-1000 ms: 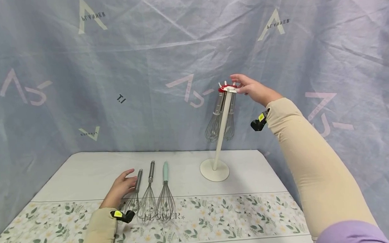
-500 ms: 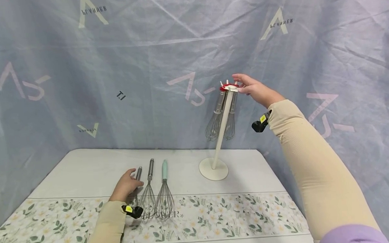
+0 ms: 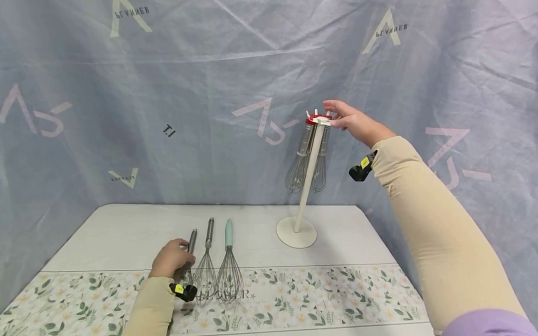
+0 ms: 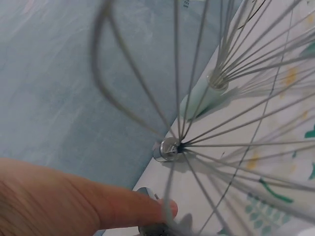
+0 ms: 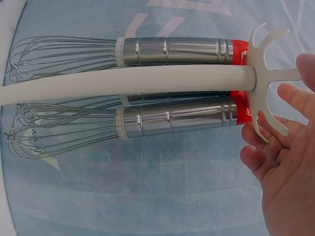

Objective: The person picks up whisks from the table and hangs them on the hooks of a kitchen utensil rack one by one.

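My left hand (image 3: 170, 260) pinches the handle of the leftmost whisk (image 3: 193, 238), which lies on the table. In the left wrist view the thumb (image 4: 123, 204) lies across the steel handle (image 4: 152, 229), behind blurred wires. To its right lie a steel-handled whisk (image 3: 209, 234) and a whisk with a mint-green handle (image 3: 229, 233). My right hand (image 3: 355, 124) holds the top of a cream utensil stand (image 3: 311, 171), its fingers curled about the hooks (image 5: 275, 125). Several steel whisks (image 5: 182, 118) with red ends hang from this stand.
The stand's round base (image 3: 297, 241) stands toward the right of the white table (image 3: 133, 232). A floral band (image 3: 322, 299) crosses the tabletop. Behind, a grey-blue curtain (image 3: 197, 155) hangs close to the back edge.
My left hand has moved right onto the leftmost whisk, and its fingers have drawn in around the handle. The right hand stays at the top of the stand.
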`<state>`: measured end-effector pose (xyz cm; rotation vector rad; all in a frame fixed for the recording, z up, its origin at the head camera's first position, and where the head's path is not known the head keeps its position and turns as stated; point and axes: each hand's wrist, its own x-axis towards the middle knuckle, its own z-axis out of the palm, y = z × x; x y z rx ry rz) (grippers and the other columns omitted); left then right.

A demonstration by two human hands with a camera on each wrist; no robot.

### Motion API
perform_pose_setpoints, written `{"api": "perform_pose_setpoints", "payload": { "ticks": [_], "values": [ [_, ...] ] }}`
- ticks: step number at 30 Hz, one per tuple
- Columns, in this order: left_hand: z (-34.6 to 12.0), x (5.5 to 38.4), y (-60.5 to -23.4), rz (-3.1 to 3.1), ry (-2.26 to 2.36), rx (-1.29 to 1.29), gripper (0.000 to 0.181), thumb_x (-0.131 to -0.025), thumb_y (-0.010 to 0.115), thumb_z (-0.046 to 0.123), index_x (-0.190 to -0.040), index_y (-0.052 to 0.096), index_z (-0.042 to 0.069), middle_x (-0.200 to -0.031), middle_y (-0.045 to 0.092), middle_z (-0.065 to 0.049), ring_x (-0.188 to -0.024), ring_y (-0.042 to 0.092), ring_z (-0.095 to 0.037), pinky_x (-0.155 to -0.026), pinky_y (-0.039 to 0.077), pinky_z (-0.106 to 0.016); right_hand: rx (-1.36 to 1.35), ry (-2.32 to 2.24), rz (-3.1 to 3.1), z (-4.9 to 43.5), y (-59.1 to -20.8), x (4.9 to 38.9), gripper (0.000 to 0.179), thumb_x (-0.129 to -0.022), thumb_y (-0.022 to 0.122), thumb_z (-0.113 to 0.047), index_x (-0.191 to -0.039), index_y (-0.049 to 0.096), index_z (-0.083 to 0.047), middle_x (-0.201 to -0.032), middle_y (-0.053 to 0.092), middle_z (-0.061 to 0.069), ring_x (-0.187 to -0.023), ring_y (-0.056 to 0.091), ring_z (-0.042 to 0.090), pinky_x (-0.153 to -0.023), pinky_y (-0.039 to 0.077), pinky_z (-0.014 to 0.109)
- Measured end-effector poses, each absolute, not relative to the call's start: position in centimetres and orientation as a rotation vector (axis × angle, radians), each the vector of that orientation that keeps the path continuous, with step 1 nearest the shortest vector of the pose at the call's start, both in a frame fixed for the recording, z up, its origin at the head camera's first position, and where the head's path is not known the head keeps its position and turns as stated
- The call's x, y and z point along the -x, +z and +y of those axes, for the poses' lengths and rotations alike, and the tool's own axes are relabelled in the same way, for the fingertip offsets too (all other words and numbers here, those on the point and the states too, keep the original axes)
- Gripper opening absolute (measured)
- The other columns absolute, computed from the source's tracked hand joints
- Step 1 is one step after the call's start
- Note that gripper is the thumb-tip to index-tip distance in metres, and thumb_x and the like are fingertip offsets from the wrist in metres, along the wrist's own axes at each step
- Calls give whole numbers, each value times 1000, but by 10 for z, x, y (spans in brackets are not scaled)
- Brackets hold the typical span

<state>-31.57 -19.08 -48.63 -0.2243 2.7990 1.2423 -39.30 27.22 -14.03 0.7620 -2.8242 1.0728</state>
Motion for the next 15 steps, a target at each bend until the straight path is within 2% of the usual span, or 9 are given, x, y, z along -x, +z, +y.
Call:
{"api": "perform_pose_setpoints", "payload": {
  "ticks": [4, 6, 8, 10, 13, 15],
  "values": [
    [-194, 317, -489, 2759, 1302, 213, 55, -88, 71, 7, -137, 53, -9, -82, 69, -14, -54, 50, -19, -50, 44, -36, -762, 1085, -2818, 273, -142, 391, 65, -104, 38, -13, -164, 13, -14, -167, 14, 15, -143, 24, 39, -109, 22, 61],
    [-197, 317, -490, 2743, 1335, 211, 55, -89, 70, 7, -138, 53, -8, -77, 68, -10, -50, 45, -18, -49, 42, -34, -759, 1083, -2818, 274, -142, 390, 65, -105, 38, -14, -164, 12, -15, -167, 13, 14, -144, 24, 39, -109, 22, 61],
    [-199, 318, -488, 2743, 1353, 203, 55, -89, 69, 7, -139, 52, -9, -79, 68, -11, -51, 47, -18, -49, 43, -34, -758, 1081, -2818, 274, -142, 389, 65, -105, 38, -15, -164, 11, -16, -167, 13, 14, -144, 23, 39, -108, 23, 60],
    [-202, 317, -485, 2754, 1360, 191, 56, -89, 69, 6, -140, 51, -9, -90, 69, -18, -56, 53, -19, -52, 46, -35, -754, 1081, -2816, 274, -142, 390, 65, -105, 37, -16, -164, 12, -17, -167, 13, 14, -144, 23, 38, -108, 24, 59],
    [-204, 316, -478, 2815, 1301, 181, 56, -90, 70, 7, -140, 50, -9, -108, 67, -29, -70, 64, -25, -59, 51, -39, -747, 1081, -2815, 273, -142, 391, 65, -104, 37, -16, -164, 12, -17, -167, 14, 14, -143, 24, 38, -106, 25, 57],
    [-203, 315, -473, 2859, 1260, 183, 56, -91, 71, 8, -140, 51, -8, -114, 65, -31, -77, 66, -27, -62, 51, -41, -738, 1079, -2816, 273, -142, 392, 65, -104, 37, -15, -164, 12, -17, -167, 14, 14, -143, 25, 37, -105, 26, 56]
  ]
}}
